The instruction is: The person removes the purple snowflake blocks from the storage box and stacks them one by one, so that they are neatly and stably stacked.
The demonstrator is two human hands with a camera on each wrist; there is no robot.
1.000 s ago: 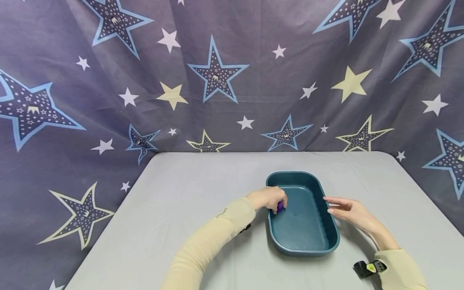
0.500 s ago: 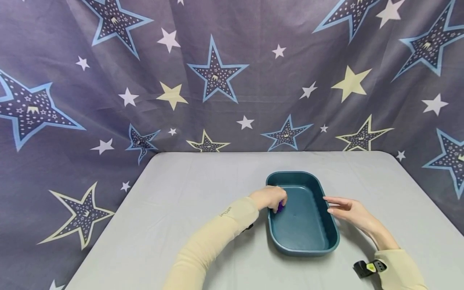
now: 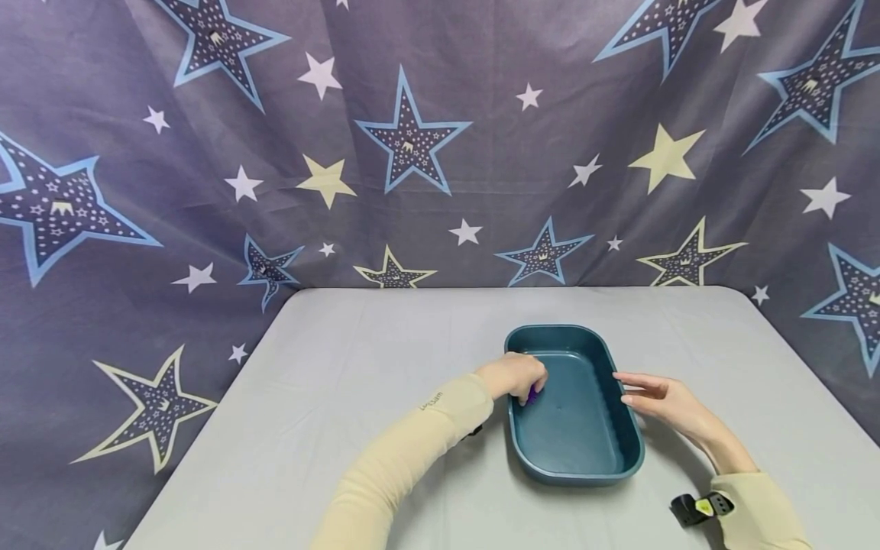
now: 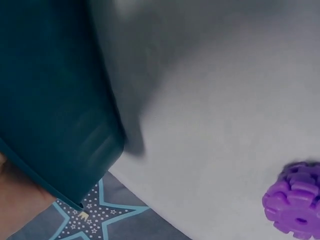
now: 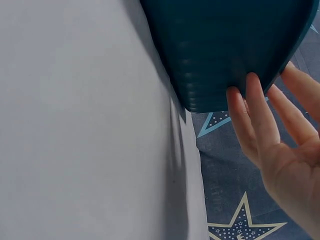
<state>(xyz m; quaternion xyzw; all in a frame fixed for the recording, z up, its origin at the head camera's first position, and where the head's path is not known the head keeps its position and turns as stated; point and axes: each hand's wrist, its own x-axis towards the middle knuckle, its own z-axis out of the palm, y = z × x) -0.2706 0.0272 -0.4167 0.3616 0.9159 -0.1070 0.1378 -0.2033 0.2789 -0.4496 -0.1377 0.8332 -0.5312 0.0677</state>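
A dark teal rectangular tub [image 3: 571, 431] stands on the table. My left hand [image 3: 512, 374] reaches over its left rim, fingers bent down inside round a small purple piece [image 3: 532, 394], which is mostly hidden by the hand. In the left wrist view, part of that hand [image 4: 22, 197] shows past the tub's wall [image 4: 55, 100]. On the table there sits a purple knobbed, wheel-like piece [image 4: 295, 202], not visible in the head view. My right hand [image 3: 663, 401] touches the tub's right side with extended fingers; the right wrist view has fingertips [image 5: 254, 80] against the outer wall.
The table [image 3: 357, 367] has a pale grey cover. Behind it hangs a dark curtain [image 3: 467, 153] printed with stars. A black wrist device [image 3: 701, 508] sits at the right sleeve. The left forearm [image 3: 406, 443] covers part of the table beside the tub.
My left sleeve and forearm have shifted slightly to the right, while the left hand stays over the purple piece. The right hand and the tub have not moved.
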